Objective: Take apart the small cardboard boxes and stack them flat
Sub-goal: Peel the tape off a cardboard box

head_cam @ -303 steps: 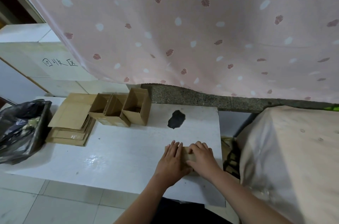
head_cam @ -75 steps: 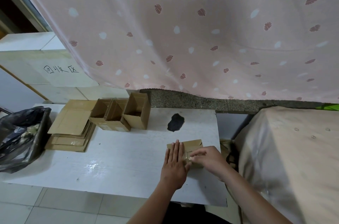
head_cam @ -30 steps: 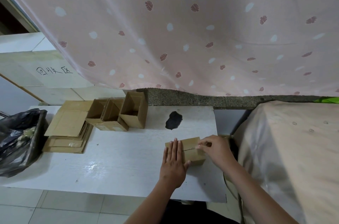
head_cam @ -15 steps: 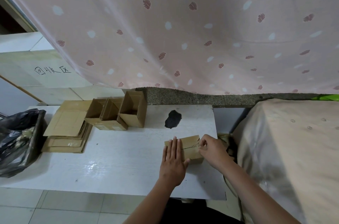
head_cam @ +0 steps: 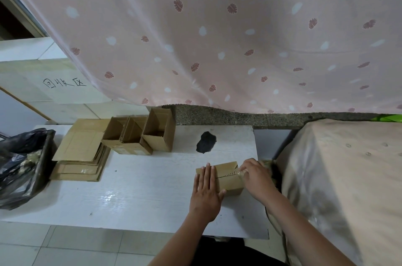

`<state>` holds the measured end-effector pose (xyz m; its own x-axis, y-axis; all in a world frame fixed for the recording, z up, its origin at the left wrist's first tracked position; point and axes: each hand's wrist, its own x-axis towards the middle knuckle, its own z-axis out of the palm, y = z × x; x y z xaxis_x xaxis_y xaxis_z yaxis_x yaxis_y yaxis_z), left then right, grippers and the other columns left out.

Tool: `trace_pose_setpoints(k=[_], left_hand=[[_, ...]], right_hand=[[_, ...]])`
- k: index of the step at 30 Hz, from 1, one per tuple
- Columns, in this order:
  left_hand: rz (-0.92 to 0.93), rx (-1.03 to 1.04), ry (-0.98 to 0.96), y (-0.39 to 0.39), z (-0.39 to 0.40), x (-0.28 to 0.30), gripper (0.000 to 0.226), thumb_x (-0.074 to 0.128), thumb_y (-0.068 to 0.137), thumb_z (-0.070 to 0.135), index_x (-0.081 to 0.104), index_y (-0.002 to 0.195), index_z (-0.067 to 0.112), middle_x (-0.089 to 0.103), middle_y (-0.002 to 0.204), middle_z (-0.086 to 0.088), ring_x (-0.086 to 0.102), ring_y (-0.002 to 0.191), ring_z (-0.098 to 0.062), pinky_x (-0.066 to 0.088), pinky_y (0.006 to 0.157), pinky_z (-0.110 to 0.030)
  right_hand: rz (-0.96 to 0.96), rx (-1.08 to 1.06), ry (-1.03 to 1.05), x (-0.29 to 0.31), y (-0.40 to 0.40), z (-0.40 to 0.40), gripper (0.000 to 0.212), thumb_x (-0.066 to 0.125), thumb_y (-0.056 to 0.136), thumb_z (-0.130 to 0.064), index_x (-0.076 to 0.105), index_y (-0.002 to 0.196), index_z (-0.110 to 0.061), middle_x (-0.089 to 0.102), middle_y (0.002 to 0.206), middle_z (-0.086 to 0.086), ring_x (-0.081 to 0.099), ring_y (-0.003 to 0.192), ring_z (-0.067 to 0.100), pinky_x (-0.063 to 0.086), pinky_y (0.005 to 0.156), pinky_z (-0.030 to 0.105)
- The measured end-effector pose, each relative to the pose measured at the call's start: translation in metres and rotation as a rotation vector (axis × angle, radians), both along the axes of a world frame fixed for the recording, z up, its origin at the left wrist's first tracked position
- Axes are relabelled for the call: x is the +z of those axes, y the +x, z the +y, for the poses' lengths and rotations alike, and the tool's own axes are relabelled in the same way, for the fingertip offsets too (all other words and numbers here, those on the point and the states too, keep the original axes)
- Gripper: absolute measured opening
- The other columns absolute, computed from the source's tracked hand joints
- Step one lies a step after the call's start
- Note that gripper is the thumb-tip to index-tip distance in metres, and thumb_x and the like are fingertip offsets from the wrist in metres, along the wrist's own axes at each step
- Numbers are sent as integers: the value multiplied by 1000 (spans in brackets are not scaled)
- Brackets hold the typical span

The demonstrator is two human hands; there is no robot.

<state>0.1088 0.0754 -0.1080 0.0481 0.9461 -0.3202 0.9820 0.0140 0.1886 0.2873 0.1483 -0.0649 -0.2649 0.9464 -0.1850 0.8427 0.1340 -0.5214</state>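
Head view: one closed box (head_cam: 228,176) on the white table (head_cam: 139,191), near its right edge.
Left hand (head_cam: 205,192): flat, fingers straight, pressing the box.
Right hand (head_cam: 254,175): pinching tape (head_cam: 241,172) at the box's seam.
Open boxes (head_cam: 139,135): three, far left.
Flattened stack (head_cam: 80,152): one.

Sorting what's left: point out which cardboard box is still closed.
The box under the left hand, at the table's near right; the three boxes at the back stand open.

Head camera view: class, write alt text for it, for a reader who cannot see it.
A person's left hand presses flat on a small cardboard box on a white table while the right hand pinches clear tape at its top seam. Further left stand three open boxes beside a stack of flattened cardboard.
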Motion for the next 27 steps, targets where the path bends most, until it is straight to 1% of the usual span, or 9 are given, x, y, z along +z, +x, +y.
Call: trace_pose_setpoints(k=[2, 7, 10, 12, 15, 17, 20, 23, 27], left_hand=[[-8, 4, -2, -1, 0, 0, 80, 1, 94, 61, -26, 151, 12, -34, 159, -5, -34, 146, -24, -19, 120, -39], [6, -1, -11, -1, 0, -1, 80, -2, 92, 62, -28, 150, 12, -36, 158, -5, -33, 147, -24, -19, 120, -39], [3, -3, -8, -1, 0, -2, 82, -2, 92, 62, -25, 152, 11, -34, 159, -5, -32, 147, -23, -18, 120, -39], [5, -3, -10, -1, 0, -1, 82, -2, 92, 62, -25, 152, 11, -34, 159, -6, -32, 147, -23, -18, 121, -40], [-1, -2, -11, -1, 0, -1, 82, -1, 92, 61, -25, 152, 11, -34, 159, -6, -31, 147, -24, -19, 120, -39], [-2, 0, -15, -1, 1, 0, 82, -1, 92, 61, -25, 153, 11, -34, 159, -6, -32, 147, -24, -19, 120, -39], [7, -2, -24, 0, 1, 0, 82, -3, 92, 61, -25, 153, 11, -36, 158, -5, -32, 147, -23, -19, 120, -39], [-2, 6, -25, 0, 1, 1, 78, 6, 99, 59, -24, 153, 11, -35, 158, -5, -32, 147, -24, -18, 120, -40], [17, 10, -37, -1, 1, 1, 78, 11, 104, 57, -27, 152, 10, -37, 158, -6, -34, 146, -23, -17, 122, -40]], right_hand=[[8, -35, -6, 1, 3, 3, 23, 48, 97, -5, 69, 102, -14, 56, 110, -6, 47, 107, 17, 39, 90, 30], [260, -320, -253, -2, 1, 2, 19, 50, 94, -12, 64, 85, -20, 66, 89, -2, 64, 82, 13, 51, 72, 29], [528, -521, -487, -9, 2, 1, 9, 54, 95, -11, 63, 91, -12, 73, 81, 7, 74, 72, 21, 58, 84, 43], [578, -519, -518, -11, 5, -2, 4, 65, 91, -11, 63, 94, -12, 73, 89, 6, 75, 73, 13, 58, 82, 35], [571, -491, -413, -11, 8, -6, 14, 77, 80, -6, 66, 87, -11, 69, 91, 1, 73, 70, 7, 58, 61, 22], [429, -411, -263, -7, 7, -5, 14, 77, 80, -8, 64, 80, -15, 67, 85, -5, 71, 71, 13, 59, 65, 28], [163, -267, -62, -4, 4, -4, 16, 73, 82, -16, 57, 80, -20, 62, 75, -11, 60, 73, 9, 49, 63, 26], [113, -195, 39, -6, -1, -6, 30, 74, 82, -14, 45, 77, -18, 52, 79, -6, 49, 72, 13, 31, 57, 15], [185, -128, 67, -11, -3, -6, 25, 65, 85, -1, 51, 93, -20, 48, 87, -6, 49, 75, 15, 33, 59, 17]])
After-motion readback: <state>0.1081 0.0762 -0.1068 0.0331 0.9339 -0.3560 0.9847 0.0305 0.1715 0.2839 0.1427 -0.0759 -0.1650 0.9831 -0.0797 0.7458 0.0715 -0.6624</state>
